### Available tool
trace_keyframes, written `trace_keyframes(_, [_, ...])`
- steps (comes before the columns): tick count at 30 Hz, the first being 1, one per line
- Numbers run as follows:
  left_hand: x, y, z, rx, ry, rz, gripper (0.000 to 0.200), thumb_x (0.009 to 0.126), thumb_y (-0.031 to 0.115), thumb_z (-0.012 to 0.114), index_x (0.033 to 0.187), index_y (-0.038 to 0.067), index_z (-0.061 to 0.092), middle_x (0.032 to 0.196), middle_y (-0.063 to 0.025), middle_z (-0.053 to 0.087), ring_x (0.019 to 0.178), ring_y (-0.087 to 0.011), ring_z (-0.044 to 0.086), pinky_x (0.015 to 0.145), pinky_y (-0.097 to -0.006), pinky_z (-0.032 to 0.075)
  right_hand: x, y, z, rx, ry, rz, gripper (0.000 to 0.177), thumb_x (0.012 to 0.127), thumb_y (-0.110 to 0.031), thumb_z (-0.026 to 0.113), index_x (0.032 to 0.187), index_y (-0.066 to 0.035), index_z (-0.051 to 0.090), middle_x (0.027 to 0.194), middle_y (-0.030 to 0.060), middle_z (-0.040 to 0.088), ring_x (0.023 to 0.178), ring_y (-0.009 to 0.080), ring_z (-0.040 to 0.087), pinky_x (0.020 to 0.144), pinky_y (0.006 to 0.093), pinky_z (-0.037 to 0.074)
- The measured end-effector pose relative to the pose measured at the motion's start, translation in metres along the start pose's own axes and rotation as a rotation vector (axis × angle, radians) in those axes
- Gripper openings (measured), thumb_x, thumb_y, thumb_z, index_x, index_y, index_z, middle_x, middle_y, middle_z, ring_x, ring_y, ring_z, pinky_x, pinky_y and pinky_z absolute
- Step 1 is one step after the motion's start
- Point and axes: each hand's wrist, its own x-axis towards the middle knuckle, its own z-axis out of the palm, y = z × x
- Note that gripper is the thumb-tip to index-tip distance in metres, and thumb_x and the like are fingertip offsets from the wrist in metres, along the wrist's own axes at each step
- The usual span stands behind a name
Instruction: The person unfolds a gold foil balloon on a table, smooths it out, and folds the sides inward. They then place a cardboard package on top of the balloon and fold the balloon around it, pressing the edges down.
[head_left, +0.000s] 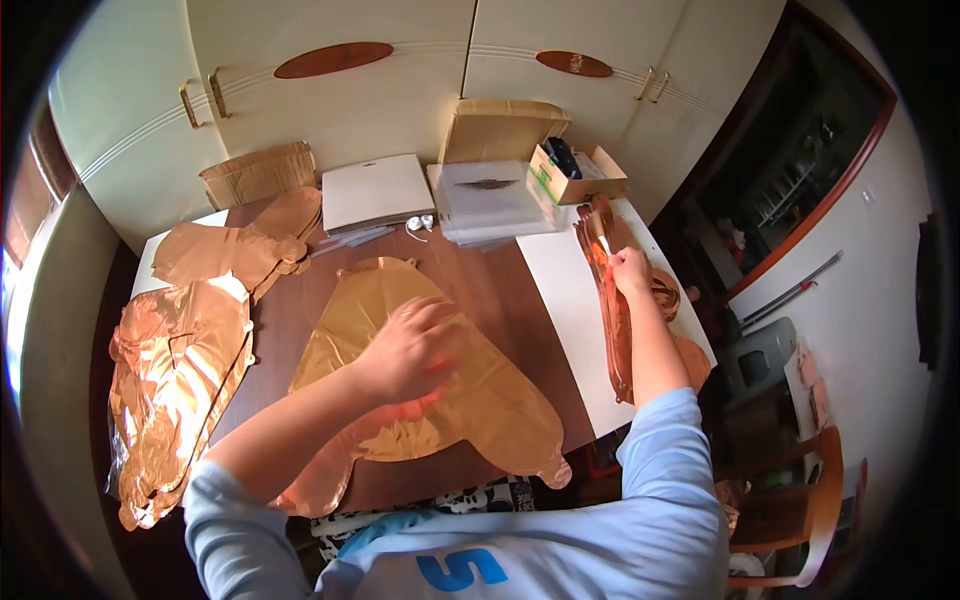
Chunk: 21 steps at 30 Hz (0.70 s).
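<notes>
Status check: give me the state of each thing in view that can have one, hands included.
Left hand: loosely open over the middle foil, blurred; contact unclear.
Right hand: fingers curled at the folded foil; grip unclear.
Middle foil: spread out, uninflated.
Folded foil: gathered into a narrow strip.
Left foil: uninflated, wrinkled.
Small box: open-topped, with items inside.
Cabinet doors: shut.

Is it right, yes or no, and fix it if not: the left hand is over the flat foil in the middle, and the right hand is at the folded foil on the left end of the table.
No: the head view shows the right hand at the folded foil on the right end of the table, not the left.
</notes>
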Motion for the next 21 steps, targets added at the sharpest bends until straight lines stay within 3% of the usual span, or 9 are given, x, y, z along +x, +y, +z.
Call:
trace_keyframes(3, [0.067, -0.009, 0.052, -0.121, 0.017, 0.176, 0.036, 0.081, 0.016, 0.073, 0.115, 0.007, 0.066, 0.130, -0.0157, 0.059, 0.125, -0.0368, 0.053, 0.106, -0.0493, 0.041, -0.015, -0.015, -0.008, -0.146, 0.098, -0.126, 0.029, 0.087, -0.030, 0.073, 0.084, -0.001, 0.070, 0.082, 0.0157, 0.071, 0.078, 0.0322, 0.068, 0.075, 0.0424, 0.052])
trace_keyframes(5, [0.111, 0.003, 0.072, -0.087, -0.133, 0.038, 0.035, 0.084, 0.019, 0.069, 0.117, 0.007, 0.067, 0.132, -0.0147, 0.060, 0.127, -0.0342, 0.052, 0.109, -0.0472, 0.041, -0.009, -0.004, -0.004, -0.077, 0.060, -0.134, 0.028, 0.090, -0.027, 0.071, 0.085, 0.000, 0.070, 0.080, 0.0175, 0.070, 0.078, 0.0323, 0.067, 0.074, 0.0423, 0.052])
trace_keyframes(10, [0.183, 0.013, 0.137, -0.117, -0.193, -0.052, 0.040, 0.091, 0.025, 0.061, 0.125, 0.006, 0.064, 0.137, -0.0156, 0.058, 0.133, -0.0314, 0.049, 0.117, -0.0448, 0.033, 0.003, 0.007, 0.002, 0.010, 0.002, -0.123, 0.027, 0.090, -0.025, 0.070, 0.083, 0.001, 0.068, 0.081, 0.0187, 0.070, 0.077, 0.0319, 0.067, 0.073, 0.0412, 0.051])
trace_keyframes(14, [0.229, 0.023, 0.177, -0.023, -0.235, -0.115, 0.056, 0.095, 0.033, 0.053, 0.143, 0.005, 0.048, 0.147, -0.0153, 0.048, 0.141, -0.0296, 0.040, 0.120, -0.0476, 0.025, 0.000, 0.011, -0.006, 0.112, 0.048, -0.137, 0.023, 0.090, -0.021, 0.068, 0.085, 0.002, 0.067, 0.087, 0.0198, 0.070, 0.084, 0.0356, 0.068, 0.077, 0.0415, 0.052])
trace_keyframes(16, [0.243, 0.022, 0.197, 0.022, -0.183, -0.145, 0.066, 0.096, 0.042, 0.051, 0.149, 0.004, 0.039, 0.152, -0.0154, 0.043, 0.146, -0.0293, 0.034, 0.122, -0.0481, 0.021, -0.001, 0.016, -0.008, 0.240, 0.075, -0.141, 0.021, 0.091, -0.019, 0.067, 0.086, 0.002, 0.065, 0.086, 0.0185, 0.069, 0.081, 0.0332, 0.066, 0.076, 0.0400, 0.051])
trace_keyframes(19, [0.251, 0.027, 0.199, 0.063, -0.401, -0.195, 0.084, 0.095, 0.060, 0.044, 0.155, 0.003, 0.028, 0.159, -0.0143, 0.032, 0.152, -0.0282, 0.020, 0.123, -0.0482, 0.013, -0.008, 0.030, -0.014, 0.453, 0.154, -0.155, 0.018, 0.097, -0.017, 0.061, 0.092, -0.001, 0.061, 0.085, 0.0106, 0.064, 0.080, 0.0221, 0.061, 0.078, 0.0359, 0.049])
trace_keyframes(21, [0.244, 0.031, 0.204, 0.191, -0.429, -0.177, 0.093, 0.091, 0.070, 0.041, 0.156, 0.005, 0.024, 0.161, -0.0134, 0.028, 0.153, -0.0276, 0.015, 0.124, -0.0484, 0.009, -0.014, 0.049, -0.022, 0.660, 0.252, -0.182, 0.017, 0.100, -0.018, 0.057, 0.094, -0.002, 0.059, 0.085, 0.0064, 0.062, 0.082, 0.0178, 0.059, 0.079, 0.0342, 0.048])
